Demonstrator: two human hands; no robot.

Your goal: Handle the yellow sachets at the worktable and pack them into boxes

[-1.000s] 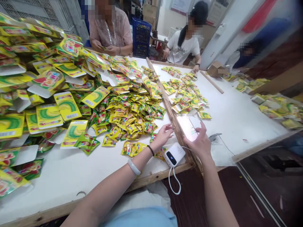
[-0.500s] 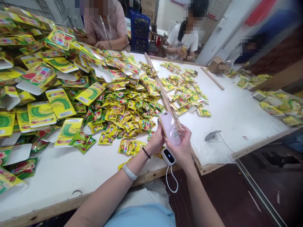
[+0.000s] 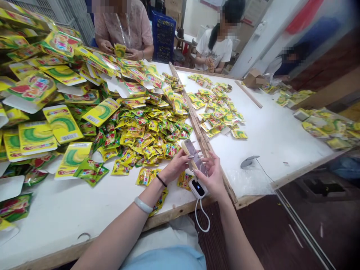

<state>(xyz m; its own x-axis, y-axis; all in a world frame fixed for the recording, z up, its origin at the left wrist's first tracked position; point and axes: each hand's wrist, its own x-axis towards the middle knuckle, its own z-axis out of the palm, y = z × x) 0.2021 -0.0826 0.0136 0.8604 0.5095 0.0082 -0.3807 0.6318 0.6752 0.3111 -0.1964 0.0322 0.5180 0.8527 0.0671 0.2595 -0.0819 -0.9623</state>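
Lifted off the white surface (image 3: 84, 202) since a second ago, the slim rectangular phone with a beige case (image 3: 193, 155) now sits tilted between both hands near the front edge. The left hand (image 3: 174, 167) holds its left side and the right hand (image 3: 213, 176) its right and near end, each grip clamped on the phone. Just below them lies a white rounded power bank (image 3: 197, 187), its white cable (image 3: 201, 219) looping off the edge. Left of the hands spreads a heap of yellow-green foil sachets (image 3: 146, 131) — a wooden strip (image 3: 197, 123) bounds it on the right.
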